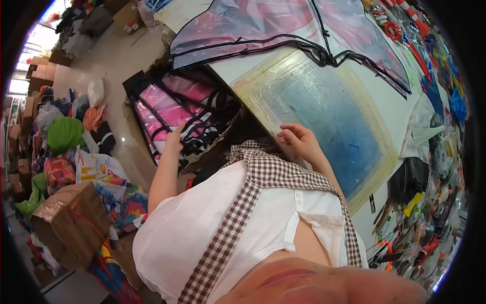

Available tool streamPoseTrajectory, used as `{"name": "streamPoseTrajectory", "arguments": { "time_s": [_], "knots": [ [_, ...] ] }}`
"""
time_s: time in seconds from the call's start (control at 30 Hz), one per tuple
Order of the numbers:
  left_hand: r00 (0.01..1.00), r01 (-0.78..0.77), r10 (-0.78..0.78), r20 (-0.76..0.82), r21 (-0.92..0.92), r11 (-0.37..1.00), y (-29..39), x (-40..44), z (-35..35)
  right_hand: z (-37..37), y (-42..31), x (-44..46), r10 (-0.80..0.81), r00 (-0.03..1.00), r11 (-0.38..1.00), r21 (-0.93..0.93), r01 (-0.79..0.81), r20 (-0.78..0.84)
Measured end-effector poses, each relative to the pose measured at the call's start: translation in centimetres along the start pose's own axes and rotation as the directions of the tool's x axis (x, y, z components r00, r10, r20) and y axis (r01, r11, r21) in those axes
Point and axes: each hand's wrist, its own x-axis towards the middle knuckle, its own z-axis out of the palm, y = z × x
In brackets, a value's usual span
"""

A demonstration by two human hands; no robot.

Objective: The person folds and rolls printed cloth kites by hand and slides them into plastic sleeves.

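Table (377, 93) bears a blue panel (324, 121); bags (66, 134) crowd the floor (119, 58); right hand (302, 142) loosely empty, left hand (174, 142) at pink plastic (156, 100), grip unclear.

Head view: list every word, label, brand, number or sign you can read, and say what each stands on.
No text can be read.
White bag on the left: coloured print, too blurred to read.
Small carton at the top left: a small marked patch, too small to read.
Pink sheeting by the left hand: no lettering can be made out.
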Motion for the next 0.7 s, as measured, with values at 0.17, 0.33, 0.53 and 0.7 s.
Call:
{"name": "streamPoseTrajectory", "arguments": {
  "time_s": [0.17, 0.33, 0.53, 0.7],
  "knots": [
    [0.993, -0.071, 0.081, 0.083, 0.987, -0.146, 7.2, -1.9, -0.5, -1.3, 2.5, -1.0, -0.019, 1.0, 0.998, 0.052, 0.02, -0.024],
    [0.848, 0.162, 0.522, -0.098, 0.984, -0.078, 12.8, 1.2, 2.7, -1.7, 3.4, -1.9, -0.008, 0.996, 0.972, 0.235, 0.029, -0.087],
    [0.879, 0.327, 0.301, -0.368, 0.928, 0.179, 2.9, 7.7, 4.2, -1.2, 3.6, -2.1, -0.011, 0.987, 0.96, 0.274, 0.055, -0.16],
    [0.879, 0.415, 0.223, -0.421, 0.907, 0.075, -0.5, 10.5, 3.9, -0.6, 3.8, -1.7, -0.024, 0.972, 0.957, 0.276, 0.09, -0.234]
  ]
}}
